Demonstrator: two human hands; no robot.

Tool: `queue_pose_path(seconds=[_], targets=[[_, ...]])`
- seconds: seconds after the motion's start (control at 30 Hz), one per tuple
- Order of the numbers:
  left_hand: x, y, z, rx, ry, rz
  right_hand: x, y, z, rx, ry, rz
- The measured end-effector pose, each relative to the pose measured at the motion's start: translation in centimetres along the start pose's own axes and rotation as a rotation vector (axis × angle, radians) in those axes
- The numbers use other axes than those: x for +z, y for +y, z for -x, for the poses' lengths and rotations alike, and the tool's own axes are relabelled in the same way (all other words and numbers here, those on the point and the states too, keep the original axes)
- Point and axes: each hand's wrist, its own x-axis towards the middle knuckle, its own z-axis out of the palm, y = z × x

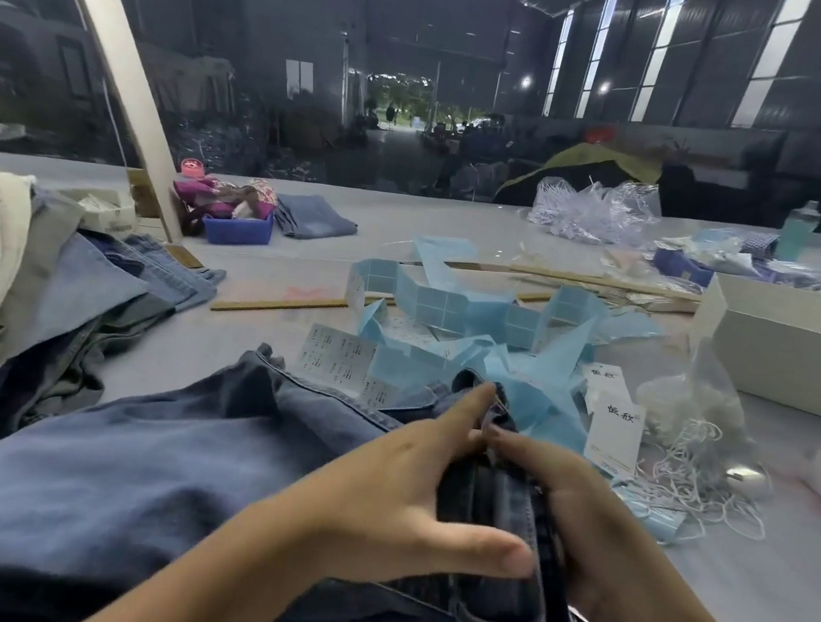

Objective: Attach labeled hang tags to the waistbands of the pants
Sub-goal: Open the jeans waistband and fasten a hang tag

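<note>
Both hands work the jeans (130,473) waistband: left hand (407,491) fingers straight, right hand (575,507) gripping denim (white hang tags (613,429) just beyond the jeans).

We see a grey table (244,383) — jeans (119,476) near, blue label strips (480,314) mid, white box (797,348) right, blue bin (238,228) far left.

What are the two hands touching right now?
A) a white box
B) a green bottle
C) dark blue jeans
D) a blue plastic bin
C: both the left hand and the right hand rest on the dark blue jeans at the near edge of the table.
</note>
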Motion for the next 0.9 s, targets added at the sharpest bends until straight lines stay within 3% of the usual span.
queue_pose_path(seconds=[0.07,0.17,0.27,0.33,0.4,0.47,0.53,0.57,0.63,0.7,0.8,0.9], targets=[[-1.3,-1.0,0.5,-0.009,0.017,-0.115,-0.2,0.0,-0.3,-0.028,0.083,0.057],[-2.7,-3.1,1.1,-0.004,0.132,-0.623,-0.7,0.2,-0.5,-0.102,0.192,0.048],[-3.3,-3.9,1.5,0.143,0.364,-0.615,-1.2,0.2,-0.4,-0.154,0.236,0.018],[-3.7,-3.9,1.7,0.201,0.422,-0.616,-1.7,0.0,-1.0,-0.225,0.253,0.256],[-3.4,-4.0,1.4,0.132,0.283,-0.643,-1.9,-0.1,-1.6,-0.208,0.297,0.569],[-3.0,-3.9,0.3,-0.065,0.029,-0.596,-1.9,-0.2,-1.8,-0.245,0.39,0.767],[-3.1,-3.6,-1.1,-0.144,-0.101,-0.487,-1.3,-0.4,-1.3,-0.506,0.483,0.752],[-3.5,-3.3,-1.8,-0.117,-0.082,-0.392,-0.7,-1.0,-1.1,-0.629,0.463,0.753],[-5.0,-2.2,-2.8,-0.021,-0.01,-0.172,0.2,-2.0,-1.4,-0.705,0.261,0.859],[-6.6,-1.7,-3.5,0.067,0.065,-0.027,0.4,-2.8,-2.3,-0.584,0.063,0.906],[-7.1,-2.7,-4.3,0.101,0.088,-0.052,-1.3,-3.6,-3.7,-0.359,-0.02,0.92],[-7.5,-5.4,-5.2,-0.035,-0.082,0.173,-2.2,-3.1,-4.4,-0.219,-0.066,1.009]])
